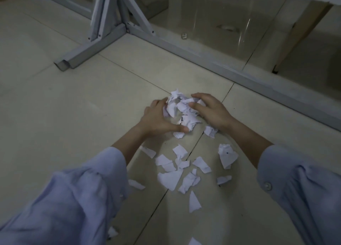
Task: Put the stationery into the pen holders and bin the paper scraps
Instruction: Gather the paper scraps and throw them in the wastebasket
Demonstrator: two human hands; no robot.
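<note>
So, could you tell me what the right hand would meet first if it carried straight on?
The right hand would meet the bunched paper scraps first, then likely the left hand.

Readable text: none; no word, number or brand can be made out.
Printed scrap (185,120): a short row of small dark characters, too blurred to read, just beyond the thumb tip of the left hand (156,119).
Second scrap (210,130): faint dark marks, unreadable, beside the wrist of the right hand (212,111), behind its fingers.
Crumpled scrap (227,155): one black dot, well apart from all the fingers.
</note>
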